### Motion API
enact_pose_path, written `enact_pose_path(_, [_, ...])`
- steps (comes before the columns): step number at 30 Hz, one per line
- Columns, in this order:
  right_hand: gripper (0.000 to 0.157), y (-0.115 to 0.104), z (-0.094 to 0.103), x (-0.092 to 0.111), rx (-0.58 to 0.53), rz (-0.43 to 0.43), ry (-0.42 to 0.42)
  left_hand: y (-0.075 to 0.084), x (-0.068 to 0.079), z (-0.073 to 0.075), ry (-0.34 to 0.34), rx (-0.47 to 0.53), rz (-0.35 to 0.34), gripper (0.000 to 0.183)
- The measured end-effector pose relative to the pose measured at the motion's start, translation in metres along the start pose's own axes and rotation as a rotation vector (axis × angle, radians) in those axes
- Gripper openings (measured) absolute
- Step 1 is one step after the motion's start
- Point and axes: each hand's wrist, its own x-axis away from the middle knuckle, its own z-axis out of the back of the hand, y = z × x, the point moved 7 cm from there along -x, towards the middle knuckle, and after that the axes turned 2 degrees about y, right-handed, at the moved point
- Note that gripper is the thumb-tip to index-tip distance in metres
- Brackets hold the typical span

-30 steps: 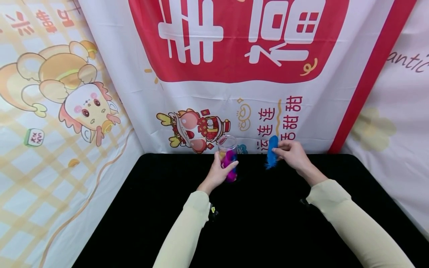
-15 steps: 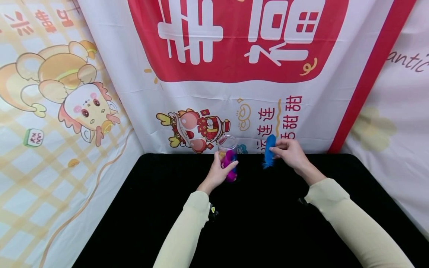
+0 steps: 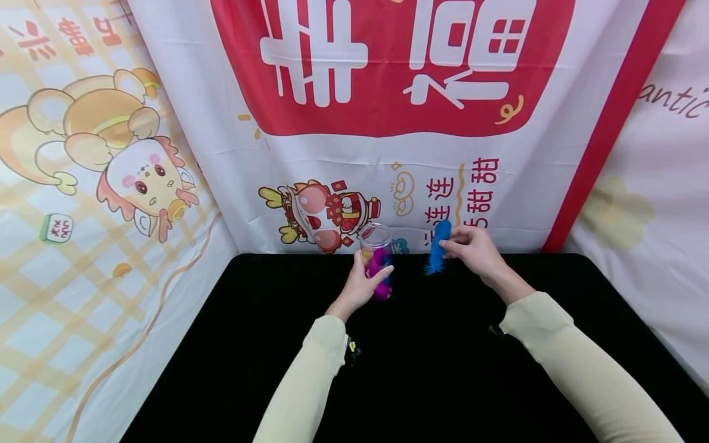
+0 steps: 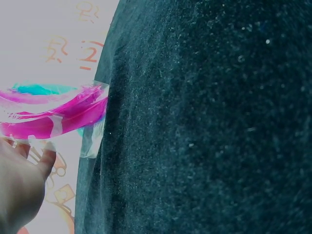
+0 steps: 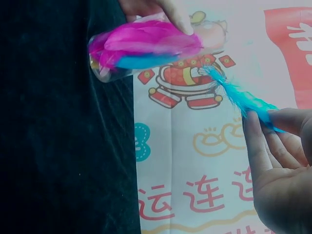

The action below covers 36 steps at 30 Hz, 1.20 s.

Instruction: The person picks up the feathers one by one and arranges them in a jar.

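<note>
A clear jar (image 3: 376, 237) stands upright near the table's back edge, its mouth uncovered. Magenta and blue feathers (image 5: 146, 41) fill its lower part, with a bit of yellow among them. My left hand (image 3: 361, 284) grips the jar around its side, the thumb across the front. To the right, my right hand (image 3: 475, 249) pinches a blue feather (image 3: 439, 246) between thumb and fingers, its fluffy end hanging down. The feather is apart from the jar, at about the height of its rim. In the right wrist view the feather's fluffy end points toward the jar.
The table (image 3: 421, 369) is covered in black cloth. Right behind it hangs a white and red printed curtain (image 3: 244, 154), with more printed cloth (image 3: 100, 295) along the left side and pale cloth (image 3: 653, 258) on the right.
My right hand has moved a little left with the blue feather, bringing it closer to the jar. The left hand and jar have stayed in place.
</note>
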Motion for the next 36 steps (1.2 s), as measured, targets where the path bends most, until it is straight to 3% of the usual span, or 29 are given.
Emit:
enact_pose_path(11, [0.025,-0.015,-0.008,-0.002,0.002,0.016,0.003,0.000,-0.001,0.001,-0.008,-0.001,0.012,0.076])
enact_pose_path(19, [0.030,-0.023,-0.009,-0.003,0.066,0.014,0.017,0.000,-0.001,0.000,-0.015,0.013,0.002,0.076])
enact_pose_path(29, [0.025,-0.034,-0.017,-0.008,0.057,0.021,0.008,0.000,-0.001,0.000,-0.008,0.006,0.011,0.075])
enact_pose_path(36, [0.030,-0.040,-0.020,-0.007,0.060,0.046,0.028,-0.002,-0.002,0.000,-0.019,0.010,0.033,0.077])
